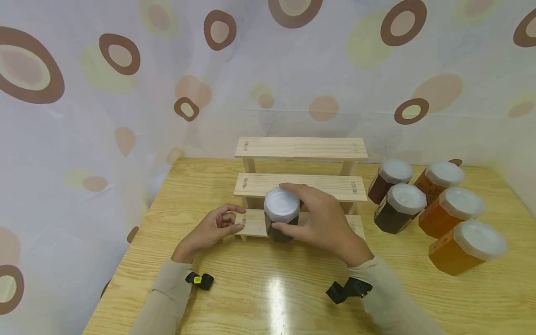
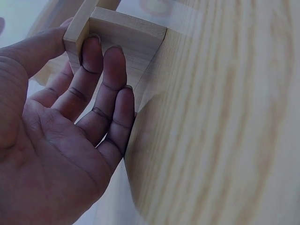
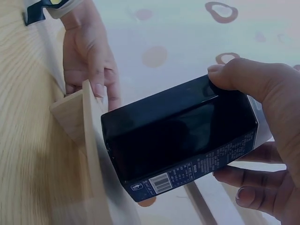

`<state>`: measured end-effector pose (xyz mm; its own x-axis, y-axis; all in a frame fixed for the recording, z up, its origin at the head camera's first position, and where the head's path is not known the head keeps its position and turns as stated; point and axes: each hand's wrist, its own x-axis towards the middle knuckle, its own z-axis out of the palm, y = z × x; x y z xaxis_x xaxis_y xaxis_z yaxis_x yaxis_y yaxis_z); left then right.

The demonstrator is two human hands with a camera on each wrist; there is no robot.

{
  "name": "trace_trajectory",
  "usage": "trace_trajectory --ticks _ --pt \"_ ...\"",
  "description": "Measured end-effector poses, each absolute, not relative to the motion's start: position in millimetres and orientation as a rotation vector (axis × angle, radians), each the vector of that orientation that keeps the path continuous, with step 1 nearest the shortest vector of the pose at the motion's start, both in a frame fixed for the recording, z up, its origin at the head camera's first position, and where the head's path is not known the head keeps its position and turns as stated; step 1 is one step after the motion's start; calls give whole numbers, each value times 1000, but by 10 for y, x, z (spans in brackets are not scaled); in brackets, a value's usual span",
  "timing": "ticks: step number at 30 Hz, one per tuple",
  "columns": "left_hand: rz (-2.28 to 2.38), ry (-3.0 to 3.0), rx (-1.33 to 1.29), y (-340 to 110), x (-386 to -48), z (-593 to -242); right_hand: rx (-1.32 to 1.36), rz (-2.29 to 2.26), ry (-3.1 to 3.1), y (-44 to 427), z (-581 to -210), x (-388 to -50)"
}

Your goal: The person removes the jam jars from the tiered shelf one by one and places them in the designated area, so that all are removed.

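Observation:
My right hand [image 1: 324, 221] grips a dark jar [image 3: 180, 136] with a white lid [image 1: 282, 204] between thumb and fingers, around its top end. The jar is at the bottom step of a three-step wooden rack [image 1: 301, 147], and its base is tilted in the right wrist view. Whether that base touches the board I cannot tell. At the rack's left end, my left hand [image 1: 213, 230] holds the end of the bottom step [image 2: 77, 35] between thumb and curled fingers. Some of its fingertips are against the wood below the board.
Several lidded jars stand on the table's right side: dark ones [image 1: 395, 209] nearest the rack, orange ones [image 1: 448, 211] and an amber one [image 1: 454, 253] farther right. A patterned cloth [image 1: 259, 70] hangs behind the wooden table [image 1: 234, 293] and along its left side.

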<state>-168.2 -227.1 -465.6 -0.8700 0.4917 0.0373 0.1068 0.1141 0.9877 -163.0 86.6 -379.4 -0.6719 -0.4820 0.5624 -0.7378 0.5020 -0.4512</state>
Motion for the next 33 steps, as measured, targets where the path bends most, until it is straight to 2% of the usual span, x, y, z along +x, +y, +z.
trace_trajectory --ticks 17,33 --pt "1819 2088 668 -2290 -1700 -4703 907 1045 -2382 1307 -3811 -1551" --pt "1829 2082 643 -2282 -1687 -4688 796 810 -2369 1919 -3778 -1420"
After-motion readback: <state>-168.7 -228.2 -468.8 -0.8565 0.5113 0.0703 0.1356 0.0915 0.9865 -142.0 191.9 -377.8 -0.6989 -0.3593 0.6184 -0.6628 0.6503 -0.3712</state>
